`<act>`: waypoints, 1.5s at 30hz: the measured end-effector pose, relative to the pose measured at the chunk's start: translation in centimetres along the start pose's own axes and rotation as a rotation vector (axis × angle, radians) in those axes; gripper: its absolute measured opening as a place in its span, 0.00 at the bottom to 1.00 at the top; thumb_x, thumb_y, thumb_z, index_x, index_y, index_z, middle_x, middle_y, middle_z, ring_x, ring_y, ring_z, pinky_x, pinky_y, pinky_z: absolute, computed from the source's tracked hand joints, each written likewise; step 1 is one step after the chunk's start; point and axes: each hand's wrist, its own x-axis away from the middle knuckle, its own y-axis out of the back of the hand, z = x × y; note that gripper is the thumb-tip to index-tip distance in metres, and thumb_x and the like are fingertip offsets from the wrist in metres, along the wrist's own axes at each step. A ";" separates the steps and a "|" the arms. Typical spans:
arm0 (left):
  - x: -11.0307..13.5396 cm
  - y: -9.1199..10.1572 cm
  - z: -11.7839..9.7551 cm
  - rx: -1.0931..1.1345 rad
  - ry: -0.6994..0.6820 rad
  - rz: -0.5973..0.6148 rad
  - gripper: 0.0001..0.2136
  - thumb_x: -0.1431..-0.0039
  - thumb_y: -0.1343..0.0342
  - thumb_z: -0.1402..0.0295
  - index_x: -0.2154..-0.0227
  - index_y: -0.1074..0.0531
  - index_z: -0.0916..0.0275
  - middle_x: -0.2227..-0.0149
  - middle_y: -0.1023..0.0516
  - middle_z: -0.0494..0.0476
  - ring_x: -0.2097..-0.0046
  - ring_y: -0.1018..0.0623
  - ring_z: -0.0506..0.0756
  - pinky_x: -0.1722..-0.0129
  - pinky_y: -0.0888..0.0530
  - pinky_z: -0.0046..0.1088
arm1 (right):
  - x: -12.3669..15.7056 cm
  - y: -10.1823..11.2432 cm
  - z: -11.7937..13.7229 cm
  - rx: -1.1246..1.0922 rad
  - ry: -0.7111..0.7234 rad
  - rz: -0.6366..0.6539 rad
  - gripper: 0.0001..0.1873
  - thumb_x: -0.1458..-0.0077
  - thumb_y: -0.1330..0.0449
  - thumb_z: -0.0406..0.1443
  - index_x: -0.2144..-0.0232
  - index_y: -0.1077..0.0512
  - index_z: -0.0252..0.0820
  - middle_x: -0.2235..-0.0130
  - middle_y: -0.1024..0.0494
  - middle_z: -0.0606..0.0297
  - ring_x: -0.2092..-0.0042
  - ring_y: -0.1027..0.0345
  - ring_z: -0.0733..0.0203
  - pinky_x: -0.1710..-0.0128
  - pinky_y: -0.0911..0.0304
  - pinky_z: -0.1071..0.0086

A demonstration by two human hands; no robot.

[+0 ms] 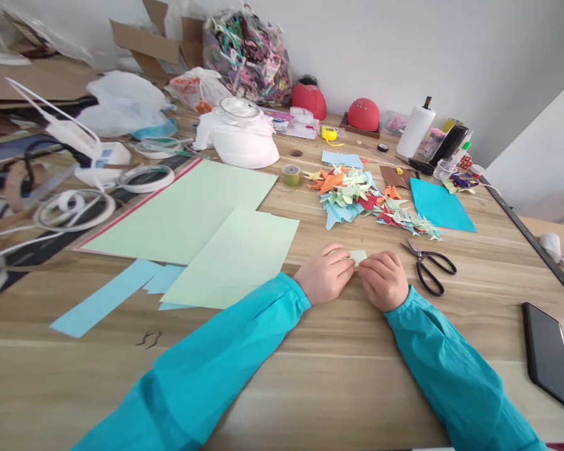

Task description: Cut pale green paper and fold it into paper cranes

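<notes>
A small piece of pale green paper [358, 255] lies low over the table between my hands, mostly hidden by my fingers. My left hand [326, 274] is closed on its left side, fingers bent over it. From the right, my right hand [383, 280] pinches its near edge with the fingertips. Beyond them spreads a pile of folded paper cranes [352, 194] in green, orange, red and blue. Black-handled scissors [427, 263] rest to the right of my right hand, blades slightly apart. Large pale green sheets [235, 257] lie left of my left hand.
Blue paper strips [106, 300] lie at the left, and a turquoise paper square [442, 203] sits at the right. A phone [551, 357] rests near the right edge. Coiled white cables [75, 210] crowd the left side. A spool [291, 175] and a white bottle [415, 131] stand farther back.
</notes>
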 end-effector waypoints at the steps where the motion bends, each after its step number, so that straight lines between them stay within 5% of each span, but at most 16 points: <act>1: -0.1 -0.1 -0.2 -0.004 -0.005 0.000 0.08 0.39 0.50 0.75 0.70 0.27 0.65 0.68 0.22 0.56 0.62 0.27 0.54 0.54 0.30 0.37 | 0.0 -0.1 0.1 0.007 0.021 -0.001 0.07 0.48 0.42 0.25 0.71 0.28 0.41 0.68 0.20 0.65 0.64 0.31 0.60 0.60 0.38 0.63; 9: -0.3 -0.3 -0.6 -0.044 -0.072 0.040 0.13 0.38 0.54 0.77 0.77 0.29 0.64 0.76 0.27 0.54 0.67 0.29 0.53 0.53 0.30 0.37 | 0.2 -0.2 0.2 0.012 0.017 0.015 0.09 0.48 0.44 0.25 0.73 0.28 0.42 0.70 0.21 0.65 0.65 0.31 0.61 0.61 0.38 0.63; 18: 0.2 0.4 0.5 -0.006 0.004 0.036 0.10 0.38 0.53 0.76 0.70 0.28 0.63 0.70 0.22 0.55 0.63 0.27 0.53 0.53 0.30 0.38 | 0.4 0.4 -0.7 -0.053 -0.117 -0.027 0.09 0.52 0.45 0.26 0.68 0.28 0.40 0.67 0.20 0.62 0.63 0.31 0.57 0.61 0.38 0.61; 28: -0.2 0.0 -0.3 0.055 -0.002 -0.007 0.07 0.39 0.51 0.76 0.66 0.27 0.66 0.66 0.20 0.56 0.62 0.25 0.54 0.52 0.30 0.39 | 0.3 -0.1 -0.1 -0.030 -0.041 0.039 0.08 0.46 0.44 0.27 0.72 0.28 0.42 0.70 0.20 0.66 0.65 0.31 0.62 0.60 0.40 0.65; 34: 0.1 0.6 0.4 0.124 0.129 -0.063 0.11 0.42 0.49 0.75 0.57 0.29 0.66 0.58 0.21 0.61 0.56 0.24 0.57 0.54 0.28 0.39 | 0.3 0.0 -0.3 -0.001 -0.078 -0.026 0.06 0.45 0.43 0.28 0.71 0.28 0.42 0.70 0.20 0.65 0.65 0.31 0.61 0.61 0.39 0.65; 38: 0.4 0.6 0.8 0.142 0.170 -0.102 0.07 0.44 0.47 0.75 0.62 0.28 0.67 0.63 0.20 0.61 0.59 0.24 0.57 0.56 0.27 0.38 | 0.3 0.1 -0.3 -0.002 -0.083 -0.039 0.07 0.46 0.43 0.27 0.70 0.28 0.42 0.69 0.20 0.65 0.64 0.31 0.61 0.61 0.39 0.65; 45: 0.1 0.5 0.3 0.098 0.049 -0.058 0.06 0.40 0.49 0.76 0.68 0.27 0.64 0.69 0.20 0.55 0.63 0.25 0.54 0.57 0.29 0.35 | 0.2 0.1 0.2 -0.017 -0.055 0.016 0.05 0.45 0.41 0.30 0.66 0.27 0.41 0.66 0.20 0.63 0.61 0.31 0.60 0.59 0.38 0.64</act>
